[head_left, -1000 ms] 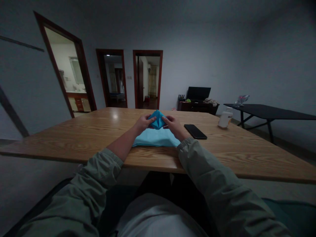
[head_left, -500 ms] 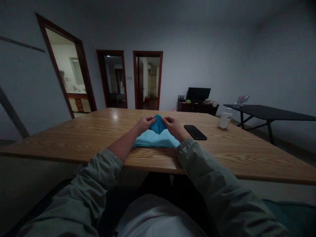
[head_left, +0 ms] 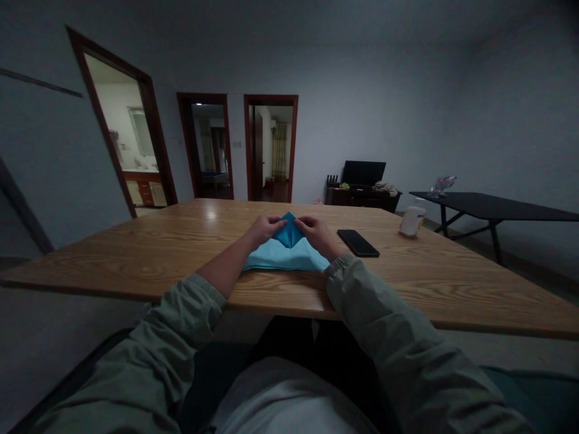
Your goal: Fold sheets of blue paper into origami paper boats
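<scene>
A blue sheet of paper (head_left: 283, 258) lies on the wooden table (head_left: 149, 253) in front of me, its far part folded back into a darker blue triangular flap (head_left: 288, 232). My left hand (head_left: 265, 229) pinches the flap's left edge. On the flap's right edge, my right hand (head_left: 317, 234) presses down with its fingers closed on the paper. Both hands rest low on the sheet, almost touching each other.
A black phone (head_left: 357, 242) lies flat just right of my right hand. A white bottle (head_left: 412, 220) stands farther right near the table's edge. Beyond are a dark side table (head_left: 493, 207), a TV stand with a screen (head_left: 364, 173) and three open doorways.
The raised, puffed-up fold between my fingers has been pressed down flat onto the sheet. Both hands have sunk slightly toward the table.
</scene>
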`<state>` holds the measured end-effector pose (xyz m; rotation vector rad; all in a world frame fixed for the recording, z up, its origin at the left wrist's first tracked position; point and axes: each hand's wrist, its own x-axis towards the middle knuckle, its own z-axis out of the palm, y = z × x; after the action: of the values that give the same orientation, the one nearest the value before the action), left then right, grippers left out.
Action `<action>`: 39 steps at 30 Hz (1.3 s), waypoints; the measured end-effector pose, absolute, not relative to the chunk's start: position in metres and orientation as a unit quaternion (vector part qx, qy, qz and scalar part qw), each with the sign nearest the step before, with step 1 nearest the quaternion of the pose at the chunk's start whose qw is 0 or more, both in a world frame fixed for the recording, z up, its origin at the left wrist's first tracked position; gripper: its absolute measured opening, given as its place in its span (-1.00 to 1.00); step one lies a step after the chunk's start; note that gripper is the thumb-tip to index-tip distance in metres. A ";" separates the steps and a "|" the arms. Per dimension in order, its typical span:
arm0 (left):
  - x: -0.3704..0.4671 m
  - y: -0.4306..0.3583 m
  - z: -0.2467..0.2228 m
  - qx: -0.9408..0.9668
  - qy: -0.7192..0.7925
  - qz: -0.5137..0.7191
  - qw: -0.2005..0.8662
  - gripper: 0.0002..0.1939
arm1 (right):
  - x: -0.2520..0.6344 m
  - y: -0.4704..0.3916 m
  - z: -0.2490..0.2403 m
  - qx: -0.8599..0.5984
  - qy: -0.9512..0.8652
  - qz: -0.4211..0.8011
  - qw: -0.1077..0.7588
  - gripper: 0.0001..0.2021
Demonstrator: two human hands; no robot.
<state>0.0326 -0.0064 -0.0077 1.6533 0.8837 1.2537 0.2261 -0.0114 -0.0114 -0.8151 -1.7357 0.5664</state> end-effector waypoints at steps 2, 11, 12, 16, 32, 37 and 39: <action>0.033 -0.006 -0.008 0.651 0.353 0.502 0.446 -0.55 | 0.227 -0.009 -0.013 -0.342 -0.726 0.241 0.545 -0.65; 0.033 -0.008 -0.009 0.651 0.356 0.443 0.504 -0.46 | 0.228 0.002 -0.020 -0.347 -0.653 0.294 0.605 -0.57; 0.033 -0.008 -0.010 0.653 0.359 0.444 0.497 -0.46 | 0.227 0.001 -0.021 -0.349 -0.655 0.299 0.600 -0.57; 0.032 -0.006 -0.011 0.662 0.362 0.445 0.482 -0.46 | 0.226 0.000 -0.021 -0.365 -0.661 0.317 0.575 -0.57; 0.030 0.001 -0.014 0.662 0.379 0.446 0.467 -0.47 | 0.228 -0.002 -0.022 -0.398 -0.724 0.205 0.525 -0.75; 0.032 0.002 -0.011 0.627 0.410 0.477 0.460 -0.54 | 0.226 -0.006 -0.026 -0.411 -0.755 0.061 0.507 -0.51; 0.033 0.000 -0.009 0.610 0.414 0.495 0.460 -0.53 | 0.225 -0.010 -0.026 -0.377 -0.785 0.015 0.492 -0.45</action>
<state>0.0325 0.0001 -0.0087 1.5021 1.0198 1.2182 0.2246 -0.0096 -0.0262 -0.9151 -1.9045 0.0368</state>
